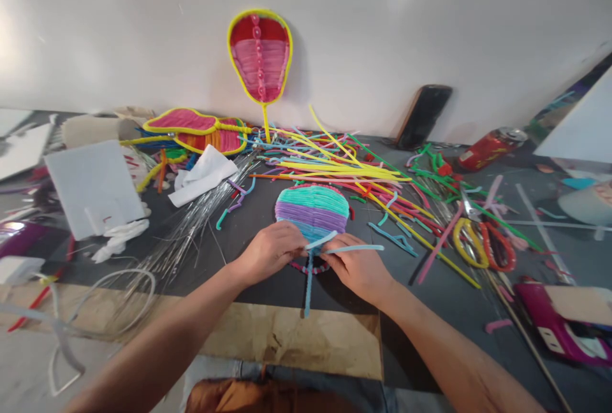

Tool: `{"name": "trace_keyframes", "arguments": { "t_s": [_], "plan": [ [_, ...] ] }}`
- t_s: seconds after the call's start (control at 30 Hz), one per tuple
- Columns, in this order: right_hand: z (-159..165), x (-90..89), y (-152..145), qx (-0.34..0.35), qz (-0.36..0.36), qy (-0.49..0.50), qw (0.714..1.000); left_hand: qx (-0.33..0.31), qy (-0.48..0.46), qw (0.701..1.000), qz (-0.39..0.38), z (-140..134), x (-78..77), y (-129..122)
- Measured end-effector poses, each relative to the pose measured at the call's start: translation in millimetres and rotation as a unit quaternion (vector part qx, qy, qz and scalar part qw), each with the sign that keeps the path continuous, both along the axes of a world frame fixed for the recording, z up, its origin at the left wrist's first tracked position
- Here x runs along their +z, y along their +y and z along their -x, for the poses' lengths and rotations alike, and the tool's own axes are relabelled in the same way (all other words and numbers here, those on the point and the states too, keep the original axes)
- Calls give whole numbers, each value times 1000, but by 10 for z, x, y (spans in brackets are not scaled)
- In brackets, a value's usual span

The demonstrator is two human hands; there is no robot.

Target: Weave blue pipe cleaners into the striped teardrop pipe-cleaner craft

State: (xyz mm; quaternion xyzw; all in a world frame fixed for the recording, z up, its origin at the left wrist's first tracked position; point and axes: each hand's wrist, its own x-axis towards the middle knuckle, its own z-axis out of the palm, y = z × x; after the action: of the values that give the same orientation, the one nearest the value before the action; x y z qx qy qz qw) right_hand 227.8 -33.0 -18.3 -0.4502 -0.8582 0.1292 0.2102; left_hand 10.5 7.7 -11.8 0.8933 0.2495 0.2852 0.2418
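Observation:
A small round fan made of pipe cleaners lies on the dark table in front of me, with turquoise, purple and blue bands and a dark pink rim. Its blue twisted handle points toward me. My left hand is closed in a pinch at the fan's lower left edge. A light blue pipe cleaner crosses the fan near the top of the handle, one end sticking out to the right. Fingers of my right hand pinch it at the fan's lower right. The fingertips of both hands are partly hidden.
Loose pipe cleaners are heaped behind the fan, with thin wires to the left. A finished pink fan with yellow edging leans on the wall. Rightward are scissors, a red can, a phone and a magenta glue gun.

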Motion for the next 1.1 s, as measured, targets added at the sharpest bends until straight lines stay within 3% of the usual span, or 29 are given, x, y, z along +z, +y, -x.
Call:
{"name": "trace_keyframes", "arguments": {
  "t_s": [0.27,0.47,0.73,0.93,1.03,1.1],
  "plan": [
    [6,11,-12,-3,26,-17,1000,41,51,995,69,12,13,-26],
    [41,-20,-21,-34,37,-37,998,32,48,993,104,19,-2,-16],
    [72,-89,-22,-28,-54,-37,997,10,-18,998,57,-57,-32,-21],
    [101,-87,-20,-36,-95,0,995,85,16,991,102,-125,-9,-65],
    [116,-88,-25,-42,-68,38,996,128,26,984,123,-151,-6,-83],
    [124,-85,-24,-43,-39,73,996,116,24,986,114,-165,-9,-85]
  ]
}}
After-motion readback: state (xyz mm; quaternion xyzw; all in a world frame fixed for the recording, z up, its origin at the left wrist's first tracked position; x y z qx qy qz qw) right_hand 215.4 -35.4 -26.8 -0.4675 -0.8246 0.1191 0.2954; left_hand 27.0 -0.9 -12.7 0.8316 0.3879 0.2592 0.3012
